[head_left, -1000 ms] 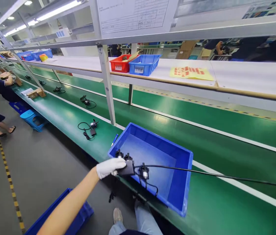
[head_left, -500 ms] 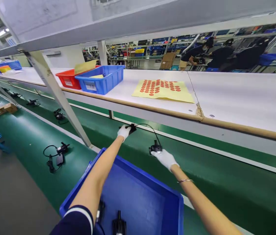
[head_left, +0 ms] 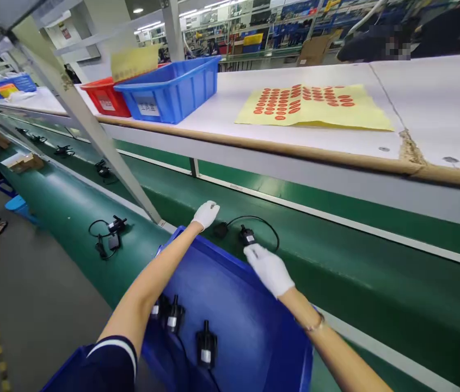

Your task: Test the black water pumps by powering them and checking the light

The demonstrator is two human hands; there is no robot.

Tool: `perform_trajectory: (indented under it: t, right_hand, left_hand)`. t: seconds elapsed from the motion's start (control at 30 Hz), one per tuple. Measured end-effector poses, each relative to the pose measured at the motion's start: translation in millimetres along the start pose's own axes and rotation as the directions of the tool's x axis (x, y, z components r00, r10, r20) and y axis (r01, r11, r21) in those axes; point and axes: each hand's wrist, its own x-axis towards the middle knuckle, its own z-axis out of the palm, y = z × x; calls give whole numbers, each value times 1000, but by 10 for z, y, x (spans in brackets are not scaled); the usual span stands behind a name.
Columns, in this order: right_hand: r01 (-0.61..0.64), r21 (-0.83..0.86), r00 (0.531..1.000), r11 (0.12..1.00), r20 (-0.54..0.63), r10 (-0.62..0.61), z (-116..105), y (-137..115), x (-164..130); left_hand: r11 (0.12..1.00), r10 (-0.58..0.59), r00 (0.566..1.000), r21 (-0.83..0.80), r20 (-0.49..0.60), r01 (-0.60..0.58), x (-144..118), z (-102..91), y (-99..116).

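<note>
My left hand [head_left: 207,214], in a white glove, hovers above the green conveyor belt with its fingers curled in and nothing visible in them. Just right of it a small black adapter [head_left: 220,230] lies on the belt, joined by a looped black cable [head_left: 268,222] to a black pump-like device [head_left: 247,235] with a white label. My right hand [head_left: 269,268], also gloved, is at the near side of that device, fingers stretched out towards it; whether the fingertips touch it I cannot tell. Below my arms is a blue tray [head_left: 250,326] holding several similar black devices [head_left: 206,346].
Another cabled device [head_left: 117,224] lies on the nearer green surface at left, and more sit along the belt beyond the slanted metal post [head_left: 91,128]. On the white shelf are a blue bin [head_left: 172,90], a red bin [head_left: 105,98] and a yellow sticker sheet [head_left: 311,109].
The device and adapter, held in my hands before, now rest on the belt. Both hands have let go, and the right has drawn back slightly. The view has shifted, showing more of the tray.
</note>
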Motion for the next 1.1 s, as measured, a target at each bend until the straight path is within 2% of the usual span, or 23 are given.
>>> perform_trajectory:
  t: [0.07,0.17,0.23,0.3,0.33,0.4,0.47,0.53,0.6,0.67,0.77,0.83,0.87,0.9,0.93,0.97,1.0,1.03,1.1]
  right_hand:
    - [65,-90,981,994,187,-47,337,-393,-400]
    - [123,-168,910,978,412,-44,960,-956,-894]
    - [128,-234,876,964,483,1,1290,-1213,-1066]
    - [124,-294,866,948,498,41,1455,-1348,-1118]
    - [122,-318,870,940,491,53,1466,-1377,-1120]
    - [116,-357,890,927,451,62,1355,-1392,-1123]
    - [107,-387,923,916,381,53,1103,-1405,-1184]
    - [104,-404,957,909,288,19,778,-1477,-1343]
    - [133,-398,977,908,204,-54,465,-1642,-1605]
    - [205,-371,974,906,167,-153,247,-1896,-1938]
    - [328,-318,941,889,193,-278,184,-2338,-2455]
    - [325,-205,939,923,189,-288,302,-2580,-2732]
    - [255,-93,960,963,142,-240,396,-2667,-2842]
    - [147,64,985,987,76,-152,508,-2729,-2935]
    - [34,255,999,966,19,-40,633,-2768,-3016]
    - [-54,442,998,895,-6,64,766,-2788,-3091]
    - [-106,574,992,812,9,123,900,-2797,-3166]
    - [-131,649,991,750,57,124,1025,-2801,-3244]
    - [-140,678,983,721,185,16,1212,-2823,-3413]
  left_hand:
    - [996,51,999,-78,10,-50,-440,-167,-158]
    - [978,79,994,-197,78,-63,-1277,-275,-528]
    - [963,56,988,-268,141,-16,-1816,-268,-823]
    - [942,6,981,-330,192,59,-2266,-229,-1112]
    - [927,-24,977,-361,210,100,-2450,-204,-1241]
    - [889,-77,970,-425,230,171,-2744,-154,-1445]
    - [837,-104,966,-505,235,213,-2968,-99,-1554]
    - [766,-92,965,-602,245,226,-3171,-35,-1562]
    - [667,-31,954,-705,298,241,-3410,38,-1499]
    - [546,64,921,-786,385,290,-3722,111,-1424]
    - [387,170,849,-826,501,410,-4322,192,-1414]
    - [320,191,811,-817,552,480,-4745,208,-1478]
    - [265,204,795,-814,571,517,-4941,196,-1514]
    - [191,226,777,-809,587,556,-5117,165,-1543]
    - [102,258,757,-796,600,596,-5268,111,-1557]
    - [0,290,743,-777,603,630,-5390,32,-1555]
    - [-113,309,747,-757,589,644,-5483,-72,-1536]
    - [-228,303,769,-740,563,632,-5548,-199,-1504]
    - [-425,214,824,-710,525,562,-5614,-497,-1420]
